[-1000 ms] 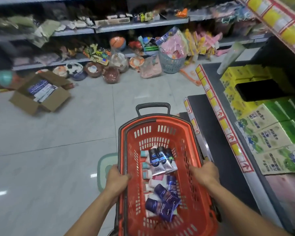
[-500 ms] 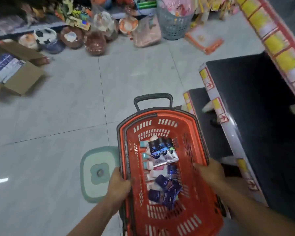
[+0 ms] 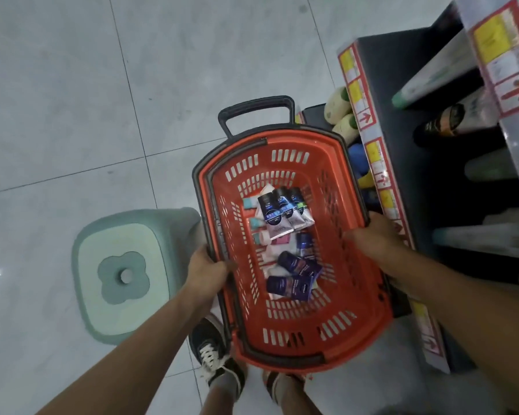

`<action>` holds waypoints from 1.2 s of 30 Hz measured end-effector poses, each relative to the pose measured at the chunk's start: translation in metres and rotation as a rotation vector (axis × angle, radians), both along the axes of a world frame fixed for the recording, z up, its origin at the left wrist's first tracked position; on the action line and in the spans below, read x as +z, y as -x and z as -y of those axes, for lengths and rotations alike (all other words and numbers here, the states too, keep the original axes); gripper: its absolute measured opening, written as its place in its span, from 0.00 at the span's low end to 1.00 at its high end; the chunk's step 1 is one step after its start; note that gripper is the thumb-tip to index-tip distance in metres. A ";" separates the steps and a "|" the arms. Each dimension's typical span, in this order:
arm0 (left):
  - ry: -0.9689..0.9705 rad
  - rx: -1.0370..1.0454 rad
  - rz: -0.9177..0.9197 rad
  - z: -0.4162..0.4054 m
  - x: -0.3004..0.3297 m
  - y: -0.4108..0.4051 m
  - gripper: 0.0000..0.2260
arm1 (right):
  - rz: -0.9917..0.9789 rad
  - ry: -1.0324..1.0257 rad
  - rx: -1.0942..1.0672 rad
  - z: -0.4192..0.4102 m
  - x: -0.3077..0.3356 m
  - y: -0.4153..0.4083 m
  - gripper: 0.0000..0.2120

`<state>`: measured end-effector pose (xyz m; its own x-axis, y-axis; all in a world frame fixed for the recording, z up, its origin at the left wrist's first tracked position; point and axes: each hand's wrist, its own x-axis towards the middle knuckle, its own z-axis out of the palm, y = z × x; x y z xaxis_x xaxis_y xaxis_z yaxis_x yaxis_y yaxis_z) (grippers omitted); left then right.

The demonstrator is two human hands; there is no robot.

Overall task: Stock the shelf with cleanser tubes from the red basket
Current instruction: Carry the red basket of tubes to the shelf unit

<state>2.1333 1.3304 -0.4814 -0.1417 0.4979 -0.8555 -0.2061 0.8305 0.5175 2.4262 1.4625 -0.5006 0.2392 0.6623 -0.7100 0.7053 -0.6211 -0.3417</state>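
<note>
I hold the red basket [image 3: 363, 298] by both long sides above the pale tiled floor [image 3: 72, 100], looking straight down into it. My left hand [image 3: 207, 272] is curled over the rim at the basket's nine o'clock, fingers wrapped onto the dark edge band; my right hand [image 3: 372, 238] is clamped on the opposite rim at about three o'clock, thumb inside the wall. The cleanser tubes [image 3: 285, 241] lie loose on the basket's slotted bottom: a fan of dark-capped silver ones toward twelve o'clock, dark blue ones toward six, a few pale ones along the nine o'clock side. The black pull handle [image 3: 256, 104] juts from the basket's twelve o'clock end. The shelf [image 3: 432, 163] stands at three o'clock of the basket, just beside it, its edge strip carrying yellow tags and red arrows, with bottles and tubes lying on its dark boards. A mint-green stool [image 3: 123, 274] sits on the floor at nine o'clock, just beside my left hand. My black sneaker [image 3: 213, 351] shows at six o'clock, under the basket's near end.
</note>
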 end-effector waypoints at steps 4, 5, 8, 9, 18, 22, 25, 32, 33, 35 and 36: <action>0.006 0.012 0.004 -0.013 -0.024 0.002 0.17 | -0.007 0.005 -0.014 -0.011 -0.023 -0.001 0.16; 0.007 0.011 -0.001 -0.016 -0.028 0.001 0.17 | -0.008 0.003 -0.030 -0.013 -0.027 -0.001 0.16; -0.001 0.006 -0.029 -0.025 -0.040 -0.001 0.16 | -0.014 0.007 -0.050 -0.016 -0.040 -0.003 0.20; -0.003 -0.002 -0.036 -0.028 -0.041 -0.002 0.16 | -0.013 0.008 -0.053 -0.016 -0.044 -0.004 0.22; -0.028 -0.057 -0.087 -0.042 -0.036 0.000 0.14 | 0.027 -0.016 0.039 -0.022 -0.045 0.003 0.31; 0.024 -0.127 -0.078 -0.050 0.001 0.004 0.13 | 0.144 0.016 0.162 -0.010 -0.017 0.013 0.46; 0.039 -0.207 -0.131 -0.050 0.046 0.004 0.12 | 0.173 0.040 0.254 0.006 0.016 0.021 0.38; -0.048 -0.429 -0.237 -0.045 0.167 0.007 0.18 | 0.098 0.056 0.473 0.037 0.137 0.059 0.18; -0.063 -0.451 -0.260 -0.045 0.186 0.008 0.17 | 0.080 0.039 0.496 0.040 0.153 0.064 0.16; -0.091 -0.507 -0.317 -0.045 0.228 0.010 0.16 | 0.079 0.017 0.538 0.043 0.187 0.073 0.17; -0.112 -0.531 -0.347 -0.045 0.249 0.011 0.16 | 0.090 0.012 0.551 0.043 0.212 0.080 0.17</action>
